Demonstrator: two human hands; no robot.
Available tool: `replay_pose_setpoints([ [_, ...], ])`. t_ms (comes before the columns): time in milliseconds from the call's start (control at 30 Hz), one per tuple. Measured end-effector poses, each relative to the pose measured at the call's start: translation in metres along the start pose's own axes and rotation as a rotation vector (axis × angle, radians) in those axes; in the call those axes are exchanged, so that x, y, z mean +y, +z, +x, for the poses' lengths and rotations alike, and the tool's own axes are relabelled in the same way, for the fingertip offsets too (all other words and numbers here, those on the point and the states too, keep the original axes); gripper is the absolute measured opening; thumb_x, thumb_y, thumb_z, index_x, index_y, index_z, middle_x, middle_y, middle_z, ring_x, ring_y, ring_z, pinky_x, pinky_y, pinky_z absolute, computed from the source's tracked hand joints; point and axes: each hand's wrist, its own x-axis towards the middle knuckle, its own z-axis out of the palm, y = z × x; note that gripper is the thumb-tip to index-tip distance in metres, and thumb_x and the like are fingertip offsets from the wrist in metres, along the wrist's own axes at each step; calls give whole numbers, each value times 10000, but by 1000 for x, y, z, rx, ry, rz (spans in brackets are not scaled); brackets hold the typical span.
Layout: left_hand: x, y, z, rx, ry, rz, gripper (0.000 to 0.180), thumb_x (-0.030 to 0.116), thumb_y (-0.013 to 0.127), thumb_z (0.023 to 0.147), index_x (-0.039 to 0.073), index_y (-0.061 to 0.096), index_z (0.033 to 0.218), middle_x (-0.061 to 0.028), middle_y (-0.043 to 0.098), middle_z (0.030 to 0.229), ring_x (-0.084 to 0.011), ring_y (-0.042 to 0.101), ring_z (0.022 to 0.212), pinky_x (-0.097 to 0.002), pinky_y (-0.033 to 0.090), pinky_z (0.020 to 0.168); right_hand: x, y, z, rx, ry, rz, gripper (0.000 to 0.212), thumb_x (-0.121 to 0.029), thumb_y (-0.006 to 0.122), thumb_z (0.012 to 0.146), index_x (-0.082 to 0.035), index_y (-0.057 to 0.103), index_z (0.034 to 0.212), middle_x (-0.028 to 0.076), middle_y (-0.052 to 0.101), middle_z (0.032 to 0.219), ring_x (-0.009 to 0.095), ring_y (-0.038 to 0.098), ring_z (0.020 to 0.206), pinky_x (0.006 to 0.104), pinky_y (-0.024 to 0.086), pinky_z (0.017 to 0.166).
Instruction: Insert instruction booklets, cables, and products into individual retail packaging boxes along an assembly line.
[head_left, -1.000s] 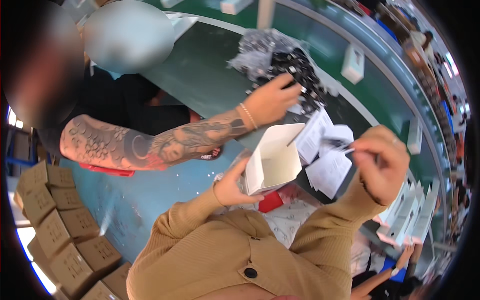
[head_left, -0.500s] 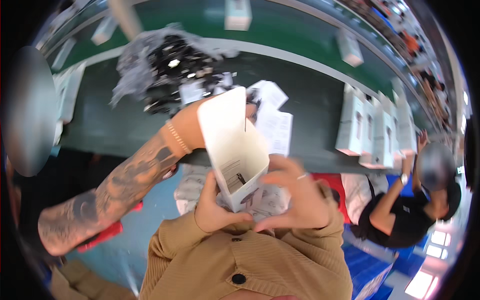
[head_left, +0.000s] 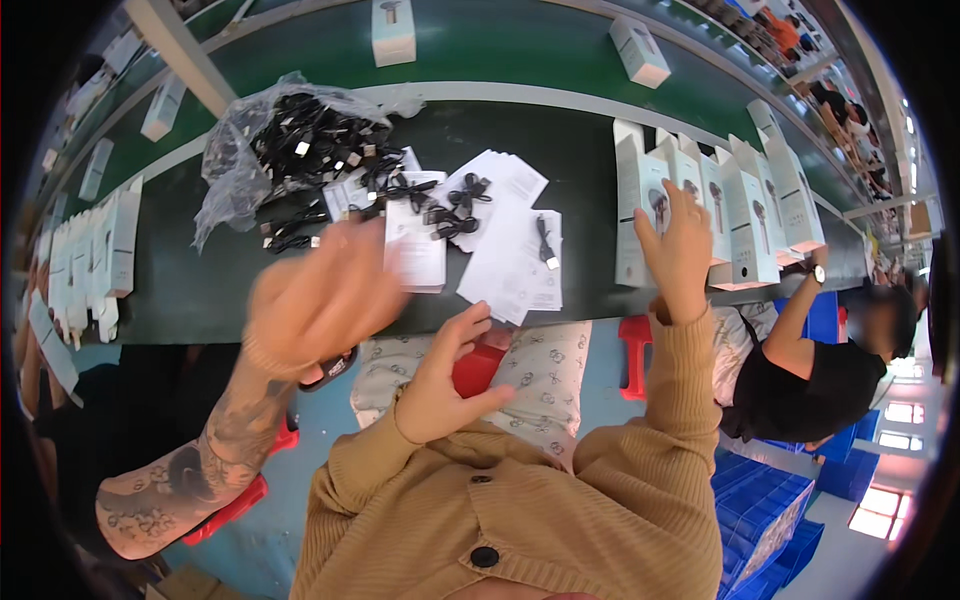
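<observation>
My left hand (head_left: 450,385) is held in front of my body, over my lap near the table's front edge. Its fingers are spread, with nothing between them. Stretched out to the right, my right hand (head_left: 683,245) is at the nearest white box (head_left: 635,215) of an upright row. Its thumb and fingers are apart against the box's front; whether they touch it I cannot tell. Between my hands lie white printed leaflets (head_left: 500,265), with several coiled black cables (head_left: 460,205) on top. A co-worker's tattooed arm reaches in from the left, its hand (head_left: 325,295) blurred by motion.
A heap of black cables (head_left: 320,140) spills from a clear plastic bag (head_left: 225,170). More white boxes (head_left: 750,225) stand at right and others (head_left: 120,240) at left. Beyond the table, a green conveyor (head_left: 500,60) carries spaced boxes. Another person (head_left: 810,380) sits at right.
The opened white box is gone from between my hands. My right hand has moved right to the row of boxes; my left has opened out. The co-worker's hand has drawn back left.
</observation>
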Motion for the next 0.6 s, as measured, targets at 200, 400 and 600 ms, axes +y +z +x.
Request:
replay_pose_setpoints([
  [200,-7,-59,-63,217,-67,-39,725,40,739,750,17,370,1374,-137,509,1323,-245,494,1239,-371,380,1029,-47,15,-4,225,-225,-75,423,-197,680,780,-84,596,1179,161,543,1217,358,494,1086,469,394,856],
  [400,-2,-191,-87,953,223,339,496,37,700,775,-8,513,1232,-114,599,1099,-168,575,921,-311,482,784,-106,16,-68,-171,-582,387,412,-194,727,739,-19,610,1093,161,552,1149,350,503,1042,453,396,841],
  [600,11,-371,-105,1360,196,1524,589,191,752,718,61,524,1246,-200,502,1255,-321,504,1131,-385,436,920,-95,33,-99,-223,-639,390,485,-172,758,690,9,583,1105,153,550,1162,345,508,1054,470,399,863],
])
